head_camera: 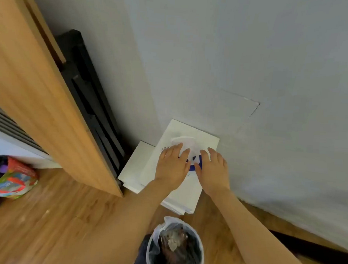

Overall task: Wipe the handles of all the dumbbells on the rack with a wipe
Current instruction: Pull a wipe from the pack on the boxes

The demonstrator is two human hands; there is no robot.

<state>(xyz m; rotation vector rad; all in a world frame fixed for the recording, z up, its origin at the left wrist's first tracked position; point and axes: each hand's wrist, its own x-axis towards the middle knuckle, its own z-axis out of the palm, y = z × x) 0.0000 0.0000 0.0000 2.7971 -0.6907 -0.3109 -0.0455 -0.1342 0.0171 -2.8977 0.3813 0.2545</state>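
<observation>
White wipe pack (196, 141) is lying under both hands, left hand (172, 166) and right hand (212, 170) pressing flat-fingered, neither grasping; no wipe drawn, dumbbells unseen, wiping not begun.

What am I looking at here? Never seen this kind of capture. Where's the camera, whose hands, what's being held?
There is no machine here. One wide-angle camera sits on a person's head and looks forward and down, so the two bare arms coming in from the bottom edge are the wearer's own.

Both hands are on a white pack of wipes that leans against the grey wall. The left hand and the right hand lie over its lower half, near the round lid and a blue label. The fingers look fairly straight; whether they pinch a wipe I cannot tell, the picture is blurred.

Under the pack lie flat white boxes on a wooden floor. Nearer the wearer stands a bin lined with a plastic bag. At left is a colourful bag. No dumbbells or rack are in view.
</observation>
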